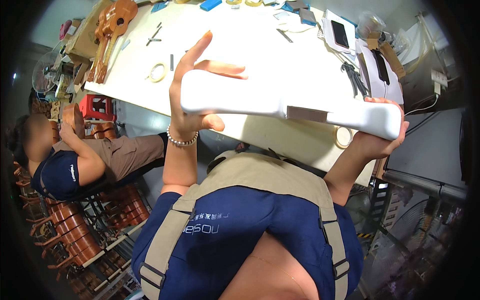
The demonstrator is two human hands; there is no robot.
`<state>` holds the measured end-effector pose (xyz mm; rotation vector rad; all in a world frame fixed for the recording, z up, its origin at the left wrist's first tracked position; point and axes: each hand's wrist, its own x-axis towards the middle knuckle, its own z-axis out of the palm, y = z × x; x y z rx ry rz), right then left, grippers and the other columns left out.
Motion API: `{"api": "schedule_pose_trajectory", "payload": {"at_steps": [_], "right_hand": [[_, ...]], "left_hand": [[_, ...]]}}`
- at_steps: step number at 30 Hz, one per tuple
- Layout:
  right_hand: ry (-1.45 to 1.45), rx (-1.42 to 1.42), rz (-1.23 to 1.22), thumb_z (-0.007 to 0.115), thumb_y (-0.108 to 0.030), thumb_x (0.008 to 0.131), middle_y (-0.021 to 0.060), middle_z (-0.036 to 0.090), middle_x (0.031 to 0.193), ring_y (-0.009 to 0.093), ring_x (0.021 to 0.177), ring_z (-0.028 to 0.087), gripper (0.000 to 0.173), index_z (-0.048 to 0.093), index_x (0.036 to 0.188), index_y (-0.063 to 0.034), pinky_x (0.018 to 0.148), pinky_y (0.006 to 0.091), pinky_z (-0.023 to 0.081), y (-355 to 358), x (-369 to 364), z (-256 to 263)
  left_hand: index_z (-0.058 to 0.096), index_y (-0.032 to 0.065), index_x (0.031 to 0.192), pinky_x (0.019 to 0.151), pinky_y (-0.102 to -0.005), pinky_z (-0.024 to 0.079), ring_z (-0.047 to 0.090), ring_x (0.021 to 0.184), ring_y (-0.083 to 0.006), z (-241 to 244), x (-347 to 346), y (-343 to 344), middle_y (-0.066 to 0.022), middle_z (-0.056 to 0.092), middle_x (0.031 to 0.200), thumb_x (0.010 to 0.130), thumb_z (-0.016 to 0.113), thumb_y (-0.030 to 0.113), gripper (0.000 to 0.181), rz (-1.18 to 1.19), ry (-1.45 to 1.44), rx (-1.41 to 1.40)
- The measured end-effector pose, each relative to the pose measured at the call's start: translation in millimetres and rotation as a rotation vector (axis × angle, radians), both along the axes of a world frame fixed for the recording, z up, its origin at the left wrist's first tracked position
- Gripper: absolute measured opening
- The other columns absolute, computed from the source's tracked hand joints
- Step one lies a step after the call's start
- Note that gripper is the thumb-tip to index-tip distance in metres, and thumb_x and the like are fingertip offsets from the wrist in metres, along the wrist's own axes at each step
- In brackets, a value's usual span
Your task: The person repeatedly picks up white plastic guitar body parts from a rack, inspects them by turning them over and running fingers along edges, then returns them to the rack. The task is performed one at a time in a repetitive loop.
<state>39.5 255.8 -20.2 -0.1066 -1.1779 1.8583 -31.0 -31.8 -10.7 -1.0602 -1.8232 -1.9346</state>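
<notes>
My two hands hold a smooth white elongated case or device [232, 92] above the near side of the white worktable [135, 93]. A brown rectangular piece [307, 113] shows at its narrower middle. My left hand [191, 86] grips the wider end, with the thumb below and the fingers spread along the far side; a beaded bracelet is on that wrist. My right hand [382, 140] is wrapped around the narrower end, its palm under the corner. Beyond the left hand lies a roll of masking tape [158, 72]; another tape roll [343, 136] is beside the right forearm.
Ukuleles [120, 20] lie at the table's far left. Black pliers-like tools [354, 79], a phone [339, 33] and papers are at the right. A co-worker [71, 161] holds a wooden instrument body at the left, near a red stool [98, 107] and racks of instruments [69, 225].
</notes>
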Motion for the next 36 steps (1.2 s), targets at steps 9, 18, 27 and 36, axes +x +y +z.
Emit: {"api": "schedule_pose_trajectory", "payload": {"at_steps": [9,18,27,36], "right_hand": [[-0.096,-0.033,0.014,0.019,-0.042,0.086,0.0191,0.055,0.071,0.030,0.069,0.055,0.057,0.052,0.084,0.0053,0.071,0.0377,0.044,14.2,-14.1,7.8],[-0.075,-0.056,0.007,0.023,-0.045,0.083,0.0181,0.055,0.070,0.030,0.066,0.053,0.057,0.052,0.082,0.0036,0.068,0.0408,0.046,56.2,-18.1,-12.1],[-0.055,-0.083,0.034,0.023,-0.043,0.085,0.0179,0.055,0.073,0.032,0.067,0.055,0.055,0.053,0.084,0.0036,0.068,0.0436,0.046,64.7,-16.2,-15.3],[-0.137,-0.013,0.011,0.021,-0.042,0.089,0.0203,0.058,0.081,0.032,0.076,0.057,0.058,0.052,0.095,0.0065,0.076,0.0407,0.045,0.7,-19.7,7.8]], "left_hand": [[0.048,-0.0047,0.099,0.068,-0.0260,0.051,0.063,0.081,-0.0222,3.5,-14.9,4.8,-0.0126,0.060,0.091,0.050,0.065,0.065,0.088,0.095,0.287,-0.129],[0.054,0.0010,0.090,0.057,-0.0208,0.046,0.058,0.066,-0.0127,14.5,-11.4,50.1,-0.0023,0.056,0.080,0.050,0.066,0.066,0.077,0.075,0.161,-0.069],[0.056,-0.0004,0.091,0.058,-0.0217,0.045,0.057,0.069,-0.0131,18.0,-9.8,63.2,-0.0034,0.053,0.078,0.052,0.070,0.061,0.074,0.059,0.073,0.018],[0.046,-0.0054,0.095,0.062,-0.0368,0.053,0.063,0.066,-0.0277,-21.6,-22.1,12.1,-0.0202,0.061,0.076,0.071,0.038,0.075,0.084,0.329,0.050,0.069]]}}
